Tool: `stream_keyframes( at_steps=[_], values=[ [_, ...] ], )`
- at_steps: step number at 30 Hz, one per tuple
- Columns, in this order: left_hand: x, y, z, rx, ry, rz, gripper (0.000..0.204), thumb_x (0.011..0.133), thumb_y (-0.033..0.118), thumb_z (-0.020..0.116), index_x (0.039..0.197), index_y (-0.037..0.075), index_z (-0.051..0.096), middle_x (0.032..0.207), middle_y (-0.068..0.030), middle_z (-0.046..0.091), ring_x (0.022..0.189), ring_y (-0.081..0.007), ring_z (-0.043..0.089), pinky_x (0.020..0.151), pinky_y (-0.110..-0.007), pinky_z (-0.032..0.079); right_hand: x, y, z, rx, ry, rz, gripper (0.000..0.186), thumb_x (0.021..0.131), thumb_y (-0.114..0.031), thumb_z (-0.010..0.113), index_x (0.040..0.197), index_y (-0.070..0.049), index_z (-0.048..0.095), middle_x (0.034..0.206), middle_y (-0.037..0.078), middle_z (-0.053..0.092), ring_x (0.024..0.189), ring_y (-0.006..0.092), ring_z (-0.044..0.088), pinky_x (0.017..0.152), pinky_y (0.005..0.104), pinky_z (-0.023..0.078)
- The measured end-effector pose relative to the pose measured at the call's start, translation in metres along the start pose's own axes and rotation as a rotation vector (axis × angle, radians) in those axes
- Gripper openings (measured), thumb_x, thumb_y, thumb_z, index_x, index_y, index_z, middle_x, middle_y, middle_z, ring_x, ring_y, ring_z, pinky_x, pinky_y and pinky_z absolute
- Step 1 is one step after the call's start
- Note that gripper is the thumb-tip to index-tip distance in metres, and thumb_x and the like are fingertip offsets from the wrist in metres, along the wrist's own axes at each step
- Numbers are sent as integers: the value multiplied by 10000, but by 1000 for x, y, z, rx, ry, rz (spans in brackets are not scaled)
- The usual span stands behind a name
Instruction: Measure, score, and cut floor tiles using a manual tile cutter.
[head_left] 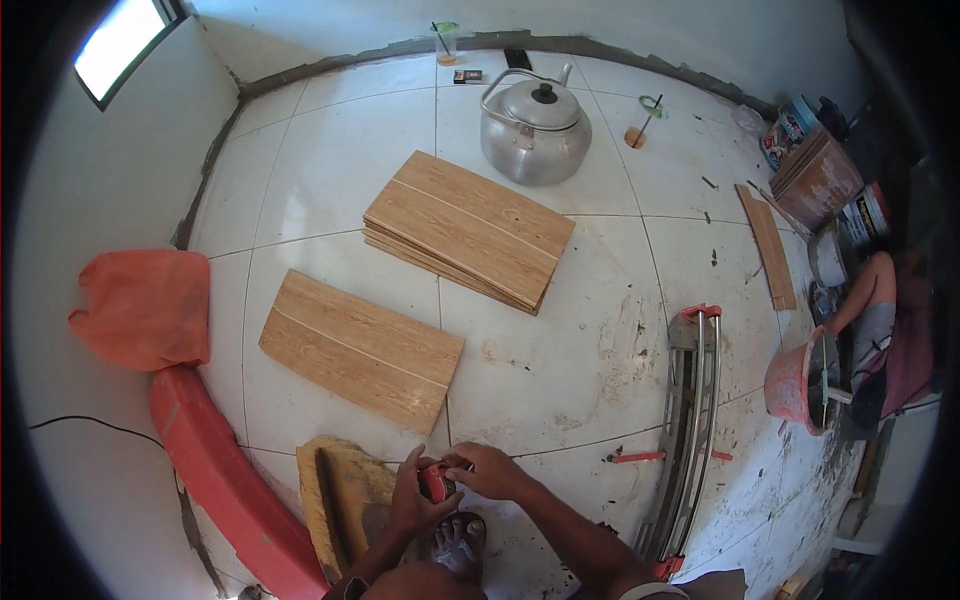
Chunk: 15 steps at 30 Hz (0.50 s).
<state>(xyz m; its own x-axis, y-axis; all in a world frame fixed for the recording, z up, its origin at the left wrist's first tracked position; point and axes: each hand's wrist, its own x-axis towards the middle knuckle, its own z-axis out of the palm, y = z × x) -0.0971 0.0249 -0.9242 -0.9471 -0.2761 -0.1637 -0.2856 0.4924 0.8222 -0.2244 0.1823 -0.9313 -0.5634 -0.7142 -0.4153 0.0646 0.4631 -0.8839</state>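
Note:
Low in front of me, my left hand is closed round a small red and dark thing that looks like a tape measure. My right hand comes in from the other side, its bent fingers on the upper end of it. Fingers cover part of the tape measure. Just beyond the hands lies a wood-look tile, flat on the floor. Farther off is a stack of similar tiles, slightly fanned.
A manual tile cutter lies at right. A yellow curved piece and a long red piece are at left, below an orange bag. A metal kettle stands beyond the stack. Another person sits by a pink bucket.

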Motion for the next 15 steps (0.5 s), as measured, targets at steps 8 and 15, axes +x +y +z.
stream_keyframes(
  at_steps=[8, 15],
  values=[
    [52, 52, -43, 64, -429, 21, 847, 735, 454, 825, 1401, 69, 470, 1061, -159, 659, 970, -277, 634, 873, -370, 494, 8, -34, -112, 74, -172, -145, 229, 846, -213, 765, 916, -34, 640, 814, 56, 645, 768, 158, 604, 707, 328, 485],
    [19, 7, -67, -123, -557, -406, 447, 985, 450, 535, 1177, 67, 664, 834, -90, 671, 800, -200, 640, 782, -320, 499, 98, -3, -307, 444, 671, 75, 149, 898, -121, 694, 981, -7, 645, 732, 47, 643, 601, 126, 620, 561, 264, 524]
  ],
)
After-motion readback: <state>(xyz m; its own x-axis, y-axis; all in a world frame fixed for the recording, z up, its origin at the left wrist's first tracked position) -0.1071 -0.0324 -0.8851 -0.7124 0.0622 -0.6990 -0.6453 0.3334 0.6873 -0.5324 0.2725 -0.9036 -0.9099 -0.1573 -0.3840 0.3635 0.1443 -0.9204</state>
